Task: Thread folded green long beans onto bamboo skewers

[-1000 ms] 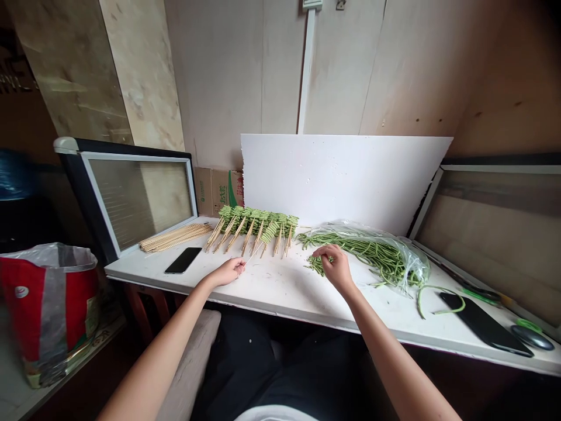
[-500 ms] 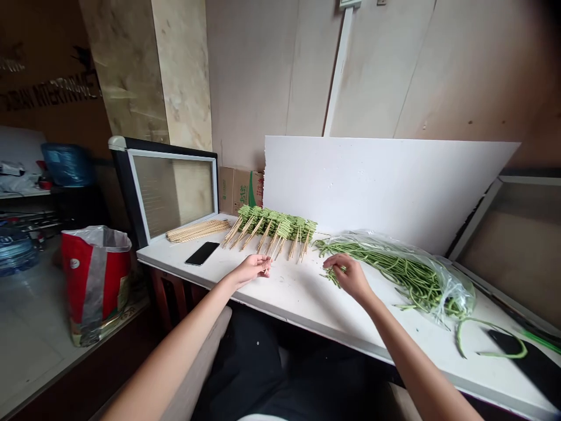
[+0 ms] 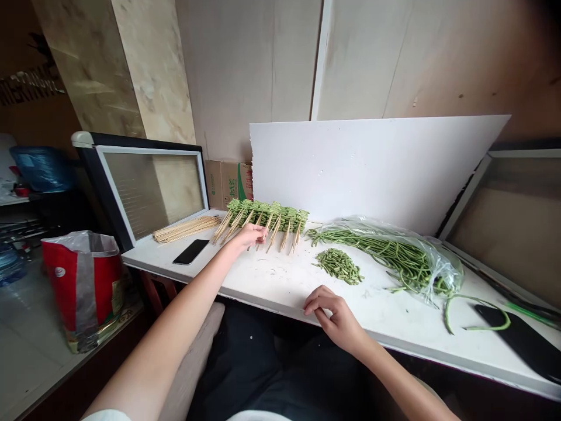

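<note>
My left hand (image 3: 253, 235) reaches to the front of a row of skewered green bean pieces (image 3: 280, 211). Its fingers are pinched on a bamboo skewer at the stick end, though the hand partly hides the grip. Over the table's front edge, my right hand (image 3: 331, 316) hangs with loosely bent fingers and a gap by the thumb, holding nothing. Beyond it lies a heap of cut bean pieces (image 3: 338, 266). Long whole green beans (image 3: 394, 257) spill from a clear plastic bag (image 3: 442, 270) at the right.
Bare bamboo skewers (image 3: 186, 228) lie at the table's left, behind a phone (image 3: 191, 252). A loose long bean (image 3: 451, 316) and a black flat object (image 3: 521, 339) are at the right. A red bag (image 3: 65, 292) stands left of the white table (image 3: 263, 280). A white board (image 3: 377, 169) leans behind.
My left hand has moved forward to the skewered row. My right hand has drawn back from the cut bean pieces toward the table's front edge, uncovering the heap. The view has shifted.
</note>
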`<state>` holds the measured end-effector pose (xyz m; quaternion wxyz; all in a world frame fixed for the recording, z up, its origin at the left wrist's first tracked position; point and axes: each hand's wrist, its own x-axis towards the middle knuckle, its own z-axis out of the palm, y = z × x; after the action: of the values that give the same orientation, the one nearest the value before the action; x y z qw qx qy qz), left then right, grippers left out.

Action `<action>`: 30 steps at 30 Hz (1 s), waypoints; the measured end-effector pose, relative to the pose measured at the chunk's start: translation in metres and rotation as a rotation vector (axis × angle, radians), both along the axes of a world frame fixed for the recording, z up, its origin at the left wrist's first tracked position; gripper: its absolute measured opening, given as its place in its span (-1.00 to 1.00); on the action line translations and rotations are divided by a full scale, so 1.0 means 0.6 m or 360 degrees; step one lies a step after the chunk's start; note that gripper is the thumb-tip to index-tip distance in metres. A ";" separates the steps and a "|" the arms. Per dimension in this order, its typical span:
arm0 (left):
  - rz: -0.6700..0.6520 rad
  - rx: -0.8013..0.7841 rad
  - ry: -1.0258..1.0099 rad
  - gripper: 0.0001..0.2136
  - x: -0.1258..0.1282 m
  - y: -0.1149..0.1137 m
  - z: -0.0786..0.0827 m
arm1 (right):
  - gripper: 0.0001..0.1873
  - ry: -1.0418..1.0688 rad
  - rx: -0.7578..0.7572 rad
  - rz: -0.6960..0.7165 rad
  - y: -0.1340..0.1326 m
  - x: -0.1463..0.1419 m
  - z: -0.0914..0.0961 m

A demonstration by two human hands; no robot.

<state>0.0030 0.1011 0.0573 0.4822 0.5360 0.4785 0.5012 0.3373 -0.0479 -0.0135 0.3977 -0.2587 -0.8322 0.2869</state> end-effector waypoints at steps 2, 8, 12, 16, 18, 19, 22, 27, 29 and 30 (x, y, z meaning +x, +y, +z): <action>0.0010 -0.0014 0.0023 -0.84 0.015 0.026 0.014 | -0.63 0.0023 -0.0024 -0.0028 0.000 0.010 0.005; 0.0163 -0.0098 0.0130 -0.90 0.052 0.095 0.040 | -0.66 0.0095 -0.0175 -0.0177 0.013 0.048 -0.010; 0.0286 -0.0162 0.0267 -0.84 0.057 0.130 0.043 | -0.67 0.0113 -0.0235 -0.0205 0.017 0.051 -0.023; 0.0328 -0.0208 0.0395 -0.81 0.058 0.151 0.045 | -0.66 0.0128 -0.0258 -0.0179 0.016 0.044 -0.023; 0.0333 -0.0217 0.0440 -0.80 0.062 0.157 0.046 | -0.64 0.0150 -0.0249 -0.0171 0.016 0.039 -0.019; 0.0332 -0.0220 0.0459 -0.81 0.065 0.160 0.047 | -0.64 0.0164 -0.0240 -0.0176 0.016 0.036 -0.017; 0.0310 -0.0237 0.0504 -0.86 0.083 0.170 0.048 | -0.63 0.0199 -0.0201 -0.0212 0.016 0.028 -0.010; 0.0289 -0.0305 0.0573 -0.90 0.126 0.188 0.044 | -0.62 0.0187 -0.0230 -0.0207 0.013 0.022 -0.012; 0.0302 -0.0334 0.0603 -0.89 0.142 0.195 0.041 | -0.62 0.0190 -0.0250 -0.0210 0.012 0.023 -0.015; 0.0309 -0.0342 0.0617 -0.89 0.148 0.199 0.040 | -0.61 0.0194 -0.0255 -0.0214 0.012 0.023 -0.016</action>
<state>0.0916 0.2203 0.0810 0.3850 0.5195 0.6620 0.3791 0.3512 -0.0408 -0.0234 0.4439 -0.3271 -0.7616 0.3404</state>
